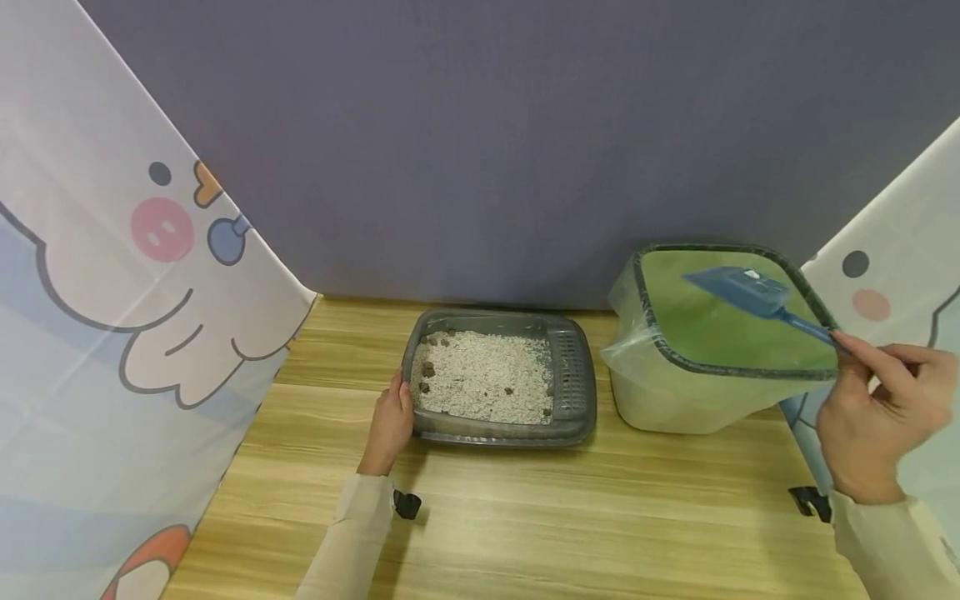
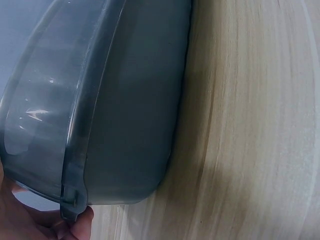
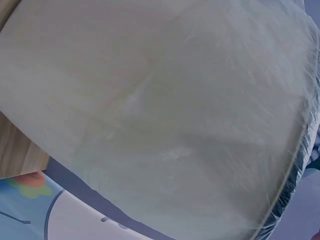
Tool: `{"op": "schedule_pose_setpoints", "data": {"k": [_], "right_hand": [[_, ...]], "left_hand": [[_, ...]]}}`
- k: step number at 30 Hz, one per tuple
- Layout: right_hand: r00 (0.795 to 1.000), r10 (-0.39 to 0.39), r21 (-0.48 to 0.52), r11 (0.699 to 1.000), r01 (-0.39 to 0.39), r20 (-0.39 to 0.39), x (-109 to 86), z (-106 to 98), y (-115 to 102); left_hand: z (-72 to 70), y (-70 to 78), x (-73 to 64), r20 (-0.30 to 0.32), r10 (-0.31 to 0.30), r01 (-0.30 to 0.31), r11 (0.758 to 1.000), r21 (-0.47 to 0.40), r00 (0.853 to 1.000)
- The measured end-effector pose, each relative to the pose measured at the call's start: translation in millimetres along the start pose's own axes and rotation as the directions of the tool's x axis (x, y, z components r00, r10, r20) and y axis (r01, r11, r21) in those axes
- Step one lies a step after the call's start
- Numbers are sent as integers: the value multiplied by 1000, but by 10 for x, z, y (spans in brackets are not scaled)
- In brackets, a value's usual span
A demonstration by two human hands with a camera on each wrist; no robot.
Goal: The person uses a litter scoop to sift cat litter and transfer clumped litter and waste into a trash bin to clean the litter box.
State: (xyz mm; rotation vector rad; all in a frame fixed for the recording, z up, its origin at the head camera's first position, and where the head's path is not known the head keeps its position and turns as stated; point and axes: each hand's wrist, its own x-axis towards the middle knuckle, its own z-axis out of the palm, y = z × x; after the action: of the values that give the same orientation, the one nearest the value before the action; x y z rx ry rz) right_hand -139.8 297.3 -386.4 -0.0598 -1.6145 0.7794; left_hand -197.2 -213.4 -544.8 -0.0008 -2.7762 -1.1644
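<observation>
Left hand (image 1: 392, 417) grips tray (image 1: 498, 432) near back edge of desk (image 1: 540, 517); right hand (image 1: 885, 408) pinches scoop (image 1: 752, 293) over bin (image 1: 675, 407), back-right corner. Risk: scoop could catch liner (image 1: 632, 340), dragging it loose.

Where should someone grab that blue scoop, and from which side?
The blue scoop is probably best gripped by its slim handle, from the right, where the right hand holds it: the handle points that way, while the broad blade extends left over the bin.
</observation>
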Motion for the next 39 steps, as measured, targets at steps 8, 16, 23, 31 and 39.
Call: {"op": "schedule_pose_setpoints", "data": {"k": [8,16,23,31,39], "right_hand": [[971,160,-135,981,-136,178,-36,-111,81],[952,219,-144,971,-191,213,-48,-118,38],[952,101,142,979,-148,290,-129,-32,-314],[836,-70,246,966,-79,545,-346,205,-824],[456,-32,53,998,-32,889,-870,602,-1097]], "left_hand": [[-7,-2,-5,2,9,-9,1000,-7,1000],[-20,-1,-2,15,-10,10,1000,-3,1000],[-8,-5,7,13,6,-6,1000,-3,1000],[0,9,20,18,14,-14,1000,-2,1000],[2,-4,15,2,9,-9,1000,7,1000]]}}
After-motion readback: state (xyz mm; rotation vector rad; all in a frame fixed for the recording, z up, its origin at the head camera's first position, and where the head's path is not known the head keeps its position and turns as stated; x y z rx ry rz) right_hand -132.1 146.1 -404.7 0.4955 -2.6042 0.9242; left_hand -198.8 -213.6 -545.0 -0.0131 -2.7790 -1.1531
